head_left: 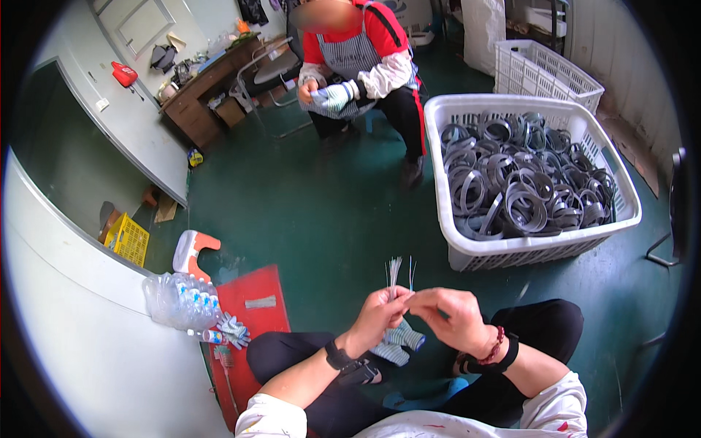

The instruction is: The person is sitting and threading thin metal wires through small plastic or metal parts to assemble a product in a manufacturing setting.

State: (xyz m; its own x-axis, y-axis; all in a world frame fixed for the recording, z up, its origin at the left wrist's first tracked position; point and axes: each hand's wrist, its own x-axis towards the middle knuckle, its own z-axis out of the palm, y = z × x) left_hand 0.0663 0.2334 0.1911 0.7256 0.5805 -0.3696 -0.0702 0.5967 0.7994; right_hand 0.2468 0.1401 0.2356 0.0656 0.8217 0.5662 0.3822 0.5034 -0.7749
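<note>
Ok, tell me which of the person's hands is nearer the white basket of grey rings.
Right. The right hand sits just below the white basket's near rim, pinching the thin strips; the left hand is further left of it.

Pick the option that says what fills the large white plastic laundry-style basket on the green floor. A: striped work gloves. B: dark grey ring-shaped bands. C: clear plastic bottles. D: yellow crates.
B: the large white plastic basket is heaped with dark grey ring-shaped bands, while the clear plastic bottles lie in a pack by the red board, far to its left.
</note>
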